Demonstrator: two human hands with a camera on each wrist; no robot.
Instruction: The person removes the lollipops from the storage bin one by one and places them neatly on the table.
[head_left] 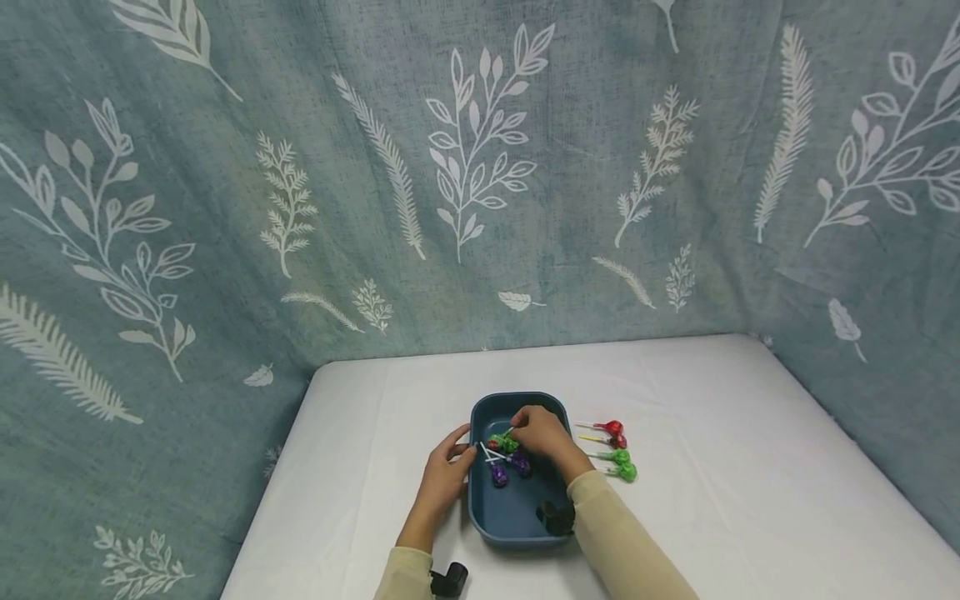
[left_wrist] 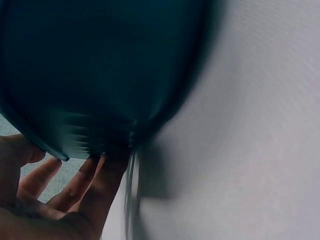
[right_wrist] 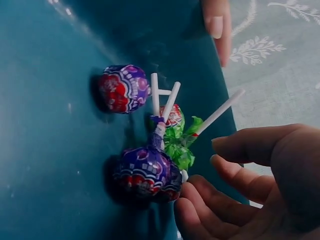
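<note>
A blue tray (head_left: 517,517) holds several wrapped lollipops. My left hand (head_left: 444,475) holds its left rim, thumb on the edge and fingers against the outer wall (left_wrist: 80,130). Over the lollipops, my right hand (head_left: 542,433) reaches into the tray. In the right wrist view its thumb and fingers (right_wrist: 240,175) are bent and slightly parted beside a green lollipop (right_wrist: 179,150), whose white stick points up between hand and rim. No grip on it is visible. One purple lollipop (right_wrist: 125,89) lies apart; another purple lollipop (right_wrist: 145,170) sits by the fingertips, partly covering a further one.
Right of the tray, on the white tablecloth (head_left: 697,433), red lollipops (head_left: 613,428) and green lollipops (head_left: 624,472) lie in a column, sticks towards the tray. A leaf-patterned curtain (head_left: 480,300) hangs behind the table and along both sides.
</note>
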